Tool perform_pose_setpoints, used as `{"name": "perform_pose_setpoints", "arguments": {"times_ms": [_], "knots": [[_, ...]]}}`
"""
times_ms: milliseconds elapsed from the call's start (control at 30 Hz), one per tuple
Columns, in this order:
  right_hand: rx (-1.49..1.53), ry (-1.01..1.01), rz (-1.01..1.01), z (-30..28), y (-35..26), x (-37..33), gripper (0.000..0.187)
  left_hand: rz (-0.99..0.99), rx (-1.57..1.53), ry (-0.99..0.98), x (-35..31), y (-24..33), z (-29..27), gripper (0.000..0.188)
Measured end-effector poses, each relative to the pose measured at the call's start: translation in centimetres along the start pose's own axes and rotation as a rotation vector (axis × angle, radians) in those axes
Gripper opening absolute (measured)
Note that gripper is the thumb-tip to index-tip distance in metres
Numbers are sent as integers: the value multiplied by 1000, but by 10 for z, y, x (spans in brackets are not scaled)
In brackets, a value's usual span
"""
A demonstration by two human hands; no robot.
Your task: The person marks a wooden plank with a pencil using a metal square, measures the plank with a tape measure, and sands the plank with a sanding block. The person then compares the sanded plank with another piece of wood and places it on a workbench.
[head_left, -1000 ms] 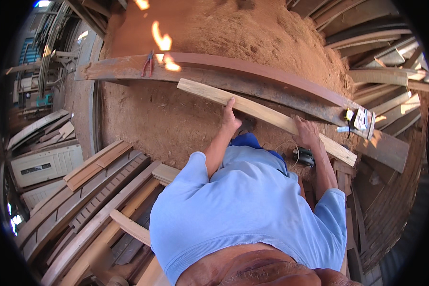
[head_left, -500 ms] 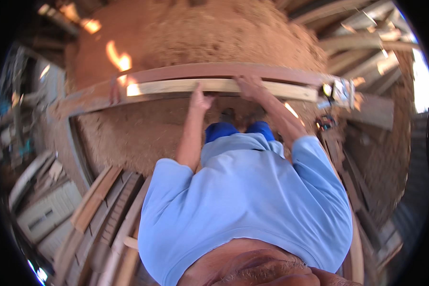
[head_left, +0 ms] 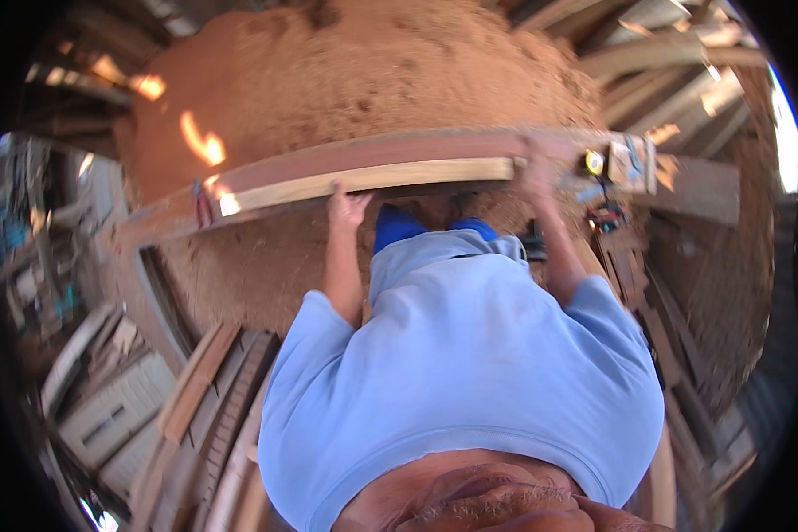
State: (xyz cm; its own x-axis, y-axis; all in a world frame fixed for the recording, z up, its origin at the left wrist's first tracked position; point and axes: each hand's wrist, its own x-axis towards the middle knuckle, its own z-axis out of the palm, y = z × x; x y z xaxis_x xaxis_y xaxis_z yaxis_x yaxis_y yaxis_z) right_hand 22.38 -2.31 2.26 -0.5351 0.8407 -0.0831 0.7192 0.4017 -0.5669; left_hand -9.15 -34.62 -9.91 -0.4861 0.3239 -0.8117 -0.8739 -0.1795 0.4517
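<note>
A long pale wooden strip [head_left: 399, 176] lies along the near side of a reddish-brown plank [head_left: 390, 151]. At the strip's near edge, left of its middle, is my left hand [head_left: 348, 208], its fingers apart and one fingertip reaching up against the wood. My right hand [head_left: 532, 177] is at the strip's right end, smeared by motion, so its grip cannot be made out. Red-handled pliers [head_left: 204, 204] rest on the plank just beyond the strip's left end. To the right of my right hand, a yellow tape measure [head_left: 594, 162] sits on the plank.
A dark power tool [head_left: 606, 217] lies below the plank's right part. Stacked boards [head_left: 208, 381] stand at lower left, near a pale panel [head_left: 120, 408]. Reddish sawdust or earth [head_left: 372, 71] is heaped beyond the plank. Timber [head_left: 665, 80] is piled at far right.
My right hand has moved right to the strip's end. That end now shows farther left, away from the tape measure. My left hand has shifted slightly left; the whole view has shifted a little.
</note>
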Motion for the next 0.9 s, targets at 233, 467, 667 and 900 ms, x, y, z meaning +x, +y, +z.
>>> {"name": "perform_pose_setpoints", "arguments": {"times_ms": [233, 467, 667, 900], "knots": [[491, -155, 757, 14, 218, -5, 35, -3, -73, 87, -5, 14, 26, 101], [632, 12, 905, 29, 126, 11, 35, 506, -81, 357, 2, 140, -66, 94], [625, -14, 959, 40, 142, 20, 48, 907, 120, 424, 73, 245, -191, 54], [575, 0, 1031, 44, 118, 11, 45, 737, -20, 414, 71, 282, -191, 35]]}}
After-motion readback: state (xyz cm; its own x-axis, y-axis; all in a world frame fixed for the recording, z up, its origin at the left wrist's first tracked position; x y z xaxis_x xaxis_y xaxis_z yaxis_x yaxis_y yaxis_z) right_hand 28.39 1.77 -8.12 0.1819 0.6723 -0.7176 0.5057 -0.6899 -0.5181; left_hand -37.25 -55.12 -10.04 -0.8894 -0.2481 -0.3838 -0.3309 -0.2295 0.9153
